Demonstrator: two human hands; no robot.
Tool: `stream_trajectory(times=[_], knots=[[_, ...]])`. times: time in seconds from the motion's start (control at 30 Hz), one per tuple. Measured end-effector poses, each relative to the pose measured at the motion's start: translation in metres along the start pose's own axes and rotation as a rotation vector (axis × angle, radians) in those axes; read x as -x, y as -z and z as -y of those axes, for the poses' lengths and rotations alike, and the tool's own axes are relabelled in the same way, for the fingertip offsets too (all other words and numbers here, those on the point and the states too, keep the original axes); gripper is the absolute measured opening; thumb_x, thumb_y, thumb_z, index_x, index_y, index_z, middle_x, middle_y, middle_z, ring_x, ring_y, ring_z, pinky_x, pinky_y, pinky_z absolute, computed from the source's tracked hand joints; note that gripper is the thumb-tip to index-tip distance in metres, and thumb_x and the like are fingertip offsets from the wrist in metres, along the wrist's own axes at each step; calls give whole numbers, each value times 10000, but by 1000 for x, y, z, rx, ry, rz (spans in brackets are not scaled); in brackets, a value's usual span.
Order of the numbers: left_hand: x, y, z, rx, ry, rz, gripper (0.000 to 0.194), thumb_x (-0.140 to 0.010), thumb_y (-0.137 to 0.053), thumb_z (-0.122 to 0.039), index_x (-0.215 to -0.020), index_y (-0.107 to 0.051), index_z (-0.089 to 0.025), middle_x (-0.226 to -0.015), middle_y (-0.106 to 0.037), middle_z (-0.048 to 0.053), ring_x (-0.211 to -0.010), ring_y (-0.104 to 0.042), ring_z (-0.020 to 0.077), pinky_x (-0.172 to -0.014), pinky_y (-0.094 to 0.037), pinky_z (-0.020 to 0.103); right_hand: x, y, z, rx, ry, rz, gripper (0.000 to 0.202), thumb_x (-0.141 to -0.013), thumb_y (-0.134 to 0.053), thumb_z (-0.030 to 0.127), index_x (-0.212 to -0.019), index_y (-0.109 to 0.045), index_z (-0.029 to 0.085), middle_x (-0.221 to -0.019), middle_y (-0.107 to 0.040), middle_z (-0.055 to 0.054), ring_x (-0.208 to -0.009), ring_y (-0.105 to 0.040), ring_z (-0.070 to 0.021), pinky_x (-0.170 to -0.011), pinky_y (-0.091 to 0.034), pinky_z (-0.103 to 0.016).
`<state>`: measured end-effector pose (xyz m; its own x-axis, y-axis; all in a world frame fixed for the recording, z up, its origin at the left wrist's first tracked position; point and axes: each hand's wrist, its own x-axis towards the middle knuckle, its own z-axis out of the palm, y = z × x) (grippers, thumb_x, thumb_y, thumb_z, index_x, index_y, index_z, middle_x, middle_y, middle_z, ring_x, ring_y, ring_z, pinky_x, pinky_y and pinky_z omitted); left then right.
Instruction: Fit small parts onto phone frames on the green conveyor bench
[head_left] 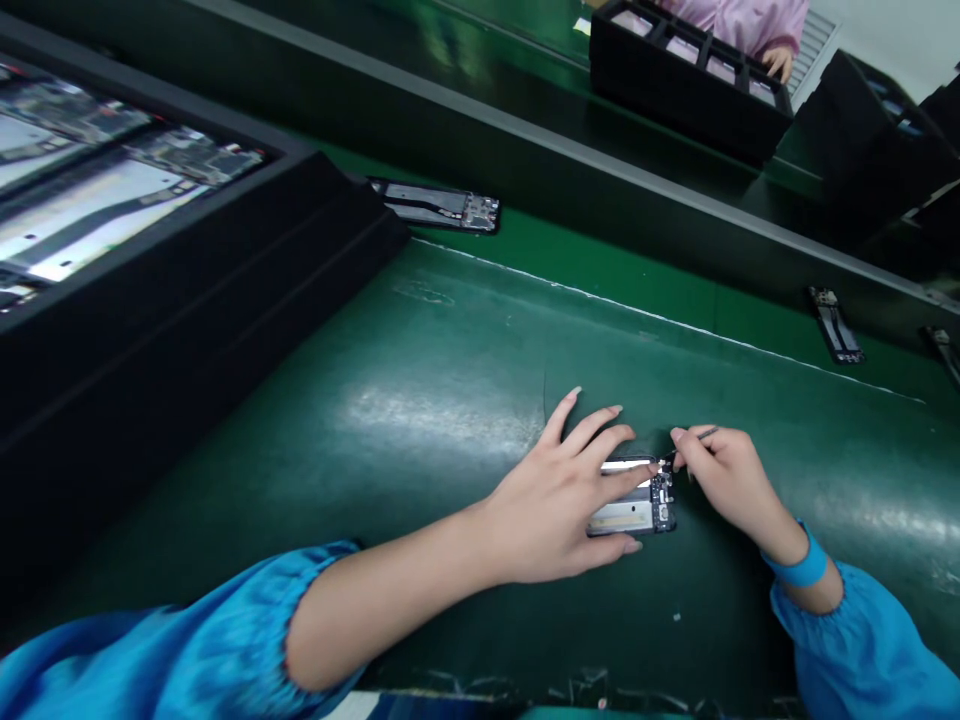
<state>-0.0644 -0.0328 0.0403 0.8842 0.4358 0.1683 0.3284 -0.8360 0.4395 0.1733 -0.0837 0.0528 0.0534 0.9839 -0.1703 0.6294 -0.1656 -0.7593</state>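
An opened phone chassis [624, 515] lies on the green mat, its small circuit board facing right. My left hand [562, 490] rests over it with fingers spread. The index finger touches the chassis near the board, the thumb lies along its near edge, and the palm hides its left part. To the right, my right hand [721, 470] pinches thin dark tweezers [706, 433], whose tip reaches the upper corner of the board. A blue band circles my right wrist.
A black foam tray [187, 290] holding several phone chassis fills the left. More chassis lie beyond the mat, at the upper middle [431, 205] and right [836, 325]. Across a long rail [525, 130], a person in pink stands behind another black tray [675, 85].
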Motion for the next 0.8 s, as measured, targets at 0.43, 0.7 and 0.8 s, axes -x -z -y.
stream_trajectory(times=[0.43,0.7,0.8], knots=[[3,-4,0,-34,-109,-36,486,-914,-593,-552,-1329,-613,-299,-1445,-511,82,-1422,-351,371,-1187,-164,684,-18,12,8,-164,-411,595,343,-869,-552,264,-571,-667,138,-491,-650,-36,-315,-531,-95,-262,-295,-117],[0,7,1,39,-109,-45,469,-898,-643,-498,-1314,-622,-283,-1378,-562,89,-1358,-418,347,-1176,-201,623,-24,8,13,-168,-449,616,336,-825,-487,191,-542,-659,138,-507,-668,-47,-305,-539,-95,-249,-310,-111],[3,27,22,113,92,-36,269,-933,-613,-389,-1155,-706,-270,-1116,-685,53,-1126,-558,257,-1029,-369,470,-23,6,16,-175,-477,630,351,-825,-467,171,-537,-662,127,-545,-688,-65,-334,-577,-101,-255,-329,-105]])
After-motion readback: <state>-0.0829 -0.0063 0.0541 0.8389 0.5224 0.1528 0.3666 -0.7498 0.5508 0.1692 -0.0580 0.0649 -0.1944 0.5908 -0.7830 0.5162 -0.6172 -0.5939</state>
